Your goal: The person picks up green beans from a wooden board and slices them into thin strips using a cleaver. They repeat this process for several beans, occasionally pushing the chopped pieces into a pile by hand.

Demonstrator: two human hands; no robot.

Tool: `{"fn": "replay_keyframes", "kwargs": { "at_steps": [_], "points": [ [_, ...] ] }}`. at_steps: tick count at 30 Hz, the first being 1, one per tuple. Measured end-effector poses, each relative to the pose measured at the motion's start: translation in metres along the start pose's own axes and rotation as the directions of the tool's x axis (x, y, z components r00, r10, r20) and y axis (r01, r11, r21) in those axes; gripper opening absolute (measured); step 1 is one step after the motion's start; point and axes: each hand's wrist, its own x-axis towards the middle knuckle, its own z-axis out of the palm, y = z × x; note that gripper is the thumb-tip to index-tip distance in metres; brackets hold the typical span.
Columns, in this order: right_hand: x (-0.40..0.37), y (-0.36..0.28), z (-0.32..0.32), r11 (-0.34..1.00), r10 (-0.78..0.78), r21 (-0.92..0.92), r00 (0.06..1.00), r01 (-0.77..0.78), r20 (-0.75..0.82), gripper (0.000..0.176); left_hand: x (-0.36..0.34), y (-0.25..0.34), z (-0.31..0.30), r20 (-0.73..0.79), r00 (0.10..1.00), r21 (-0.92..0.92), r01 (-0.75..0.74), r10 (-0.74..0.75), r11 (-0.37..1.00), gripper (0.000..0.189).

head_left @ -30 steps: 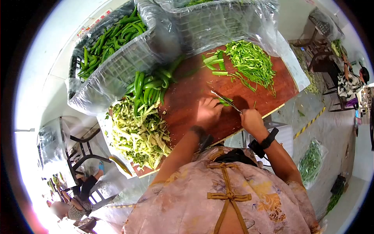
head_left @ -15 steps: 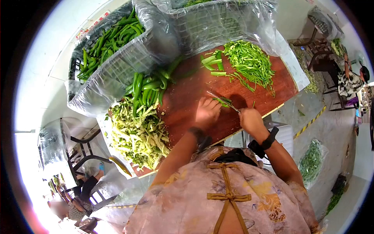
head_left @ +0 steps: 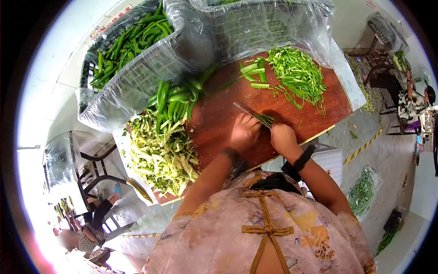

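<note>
My right hand (head_left: pixel 284 139) is closed around the handle of a knife (head_left: pixel 248 111), whose blade slants up and left across the brown cutting board (head_left: pixel 214 118). Beside the blade, my left hand (head_left: pixel 245 132) has its fingers curled down on a piece of green pepper, mostly hidden beneath them. Cut green pepper strips (head_left: pixel 266 118) lie against the blade near my right hand. Farther back are a heap of thin green strips (head_left: pixel 301 75) and a few wider pepper pieces (head_left: pixel 254 71). Whole green peppers (head_left: pixel 171 100) lie at the board's left.
Pale pepper cores and scraps (head_left: pixel 159 155) are heaped at the board's left. Behind it stand a plastic-lined crate of green peppers (head_left: pixel 132 43) and another lined crate (head_left: pixel 264 29). A bag of greens (head_left: pixel 362 194) lies on the floor at right. Other people sit at both sides.
The knife and my right hand have shifted slightly left and up, and the blade lies closer to my left fingers. My left hand stays nearly in place.
</note>
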Motion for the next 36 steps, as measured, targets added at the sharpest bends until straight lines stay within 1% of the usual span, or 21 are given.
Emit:
{"fn": "replay_keyframes", "kwargs": {
  "at_steps": [2, 4, 6, 8, 10, 12, 14, 15, 17, 18, 20, 26, 29, 31, 32, 34, 36],
  "points": [
    [0.013, -0.003, -0.001, 0.998, -0.018, -0.060, 1.000, 0.018, -0.002, 0.017, 0.000, -0.001, 0.002, 0.021, 1.000, 0.005, 0.018, -0.018, 1.000, 0.034],
    [0.020, 0.002, 0.006, 1.000, -0.012, -0.025, 0.999, 0.011, -0.039, 0.017, 0.001, -0.004, 0.003, -0.024, 1.000, -0.011, -0.020, 0.019, 1.000, 0.033],
    [0.017, 0.007, 0.007, 1.000, -0.006, 0.006, 0.997, 0.006, -0.071, 0.017, 0.000, -0.004, 0.004, -0.022, 1.000, -0.003, -0.018, 0.018, 1.000, 0.032],
    [0.005, 0.013, 0.004, 0.998, 0.056, -0.001, 0.998, -0.056, 0.025, 0.017, -0.002, -0.004, 0.005, -0.022, 1.000, 0.003, -0.013, 0.013, 1.000, 0.031],
    [-0.012, 0.017, -0.011, 0.998, 0.062, 0.009, 0.998, -0.062, 0.014, 0.017, -0.003, -0.004, 0.007, -0.055, 0.998, 0.018, -0.021, 0.022, 1.000, 0.029],
    [-0.026, 0.021, -0.020, 0.997, 0.071, 0.020, 0.997, -0.071, 0.003, 0.017, -0.003, -0.004, 0.007, -0.049, 0.999, 0.010, -0.020, 0.020, 1.000, 0.028],
    [-0.033, 0.023, -0.022, 0.994, 0.101, 0.029, 0.994, -0.103, 0.039, 0.017, -0.003, -0.003, 0.007, -0.040, 0.999, 0.004, -0.021, 0.021, 1.000, 0.027],
    [-0.036, 0.022, -0.020, 0.994, 0.105, 0.029, 0.994, -0.106, 0.039, 0.017, -0.003, -0.002, 0.007, -0.065, 0.998, 0.025, -0.025, 0.027, 0.999, 0.026],
    [-0.041, 0.018, -0.013, 0.998, 0.015, 0.067, 0.996, -0.008, -0.093, 0.015, -0.004, 0.000, 0.007, -0.084, 0.996, 0.042, -0.034, 0.037, 0.999, 0.025],
    [-0.041, 0.017, -0.010, 0.998, 0.020, 0.069, 0.995, -0.014, -0.093, 0.015, -0.005, 0.000, 0.006, -0.066, 0.998, 0.038, -0.023, 0.026, 0.999, 0.025],
    [-0.037, 0.015, -0.006, 0.997, 0.066, 0.036, 0.998, -0.067, 0.010, 0.016, -0.003, 0.001, 0.004, -0.049, 0.999, 0.036, -0.014, 0.016, 0.999, 0.025],
    [-0.029, 0.010, -0.009, 0.994, 0.099, 0.050, 0.995, -0.100, 0.030, 0.018, -0.002, -0.002, 0.002, -0.109, 0.993, 0.037, -0.041, 0.044, 0.998, 0.028],
    [-0.026, 0.010, -0.008, 0.997, 0.049, 0.054, 0.998, -0.050, 0.024, 0.018, -0.003, -0.004, 0.001, -0.093, 0.994, 0.004, -0.064, 0.064, 0.998, 0.029],
    [-0.018, 0.006, -0.010, 0.997, 0.043, 0.063, 0.999, -0.044, 0.019, 0.018, -0.002, -0.004, 0.001, -0.051, 0.996, 0.000, -0.075, 0.075, 0.997, 0.030],
    [-0.013, 0.004, -0.010, 0.997, 0.037, 0.072, 0.999, -0.038, 0.010, 0.018, -0.001, -0.004, 0.003, -0.050, 0.996, -0.004, -0.074, 0.074, 0.997, 0.030],
    [0.004, 0.002, -0.001, 0.998, 0.015, 0.055, 1.000, -0.014, -0.008, 0.019, 0.001, -0.006, 0.007, 0.002, 0.998, 0.017, -0.055, 0.055, 0.998, 0.030],
    [0.010, 0.000, 0.002, 0.999, -0.007, 0.038, 0.999, 0.009, -0.033, 0.019, 0.000, -0.004, 0.006, -0.010, 0.998, 0.009, -0.059, 0.059, 0.998, 0.029]
  ]
}}
